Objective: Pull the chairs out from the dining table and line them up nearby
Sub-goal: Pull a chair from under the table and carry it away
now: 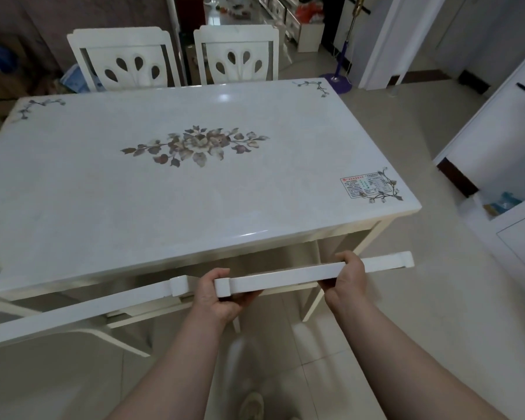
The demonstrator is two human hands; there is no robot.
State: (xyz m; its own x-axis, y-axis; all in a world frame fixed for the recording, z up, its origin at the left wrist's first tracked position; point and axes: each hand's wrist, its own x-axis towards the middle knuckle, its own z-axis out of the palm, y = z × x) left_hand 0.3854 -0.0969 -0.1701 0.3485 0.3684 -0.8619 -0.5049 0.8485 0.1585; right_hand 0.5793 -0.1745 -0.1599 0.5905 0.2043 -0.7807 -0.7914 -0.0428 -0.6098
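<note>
Chairs are the job here, four of them in view around the white dining table [103, 189]. On the near side, at the left, one chair [73, 310] stands just beside the table edge, its top rail running toward the middle and its pale seat showing below. Right of it, the held chair [279, 275] sits with its top rail just clear of the table's near edge, seat and legs mostly hidden underneath. Across the table, two more chairs, the far left chair [125, 60] and the far right chair [237, 56], are tucked in against the far edge with only their carved backs showing.

These look like rigid painted wood, probably fairly weighty, with a smooth glossy finish that could slide under a loose palm. The floor is polished tile, so the legs should drag without much resistance, though they may scrape. The top rail seems the sensible place to take hold, with the hands spread apart so the chair does not twist.

That is how the person has it. The left hand [222, 295] is curled around the left end of the rail, fingers underneath and thumb side on top, closed firmly. The right hand [346, 275] wraps the rail farther right, short of its right end, also clenched over the top. Both forearms reach straight forward, suited to a pull back toward the body.
</note>
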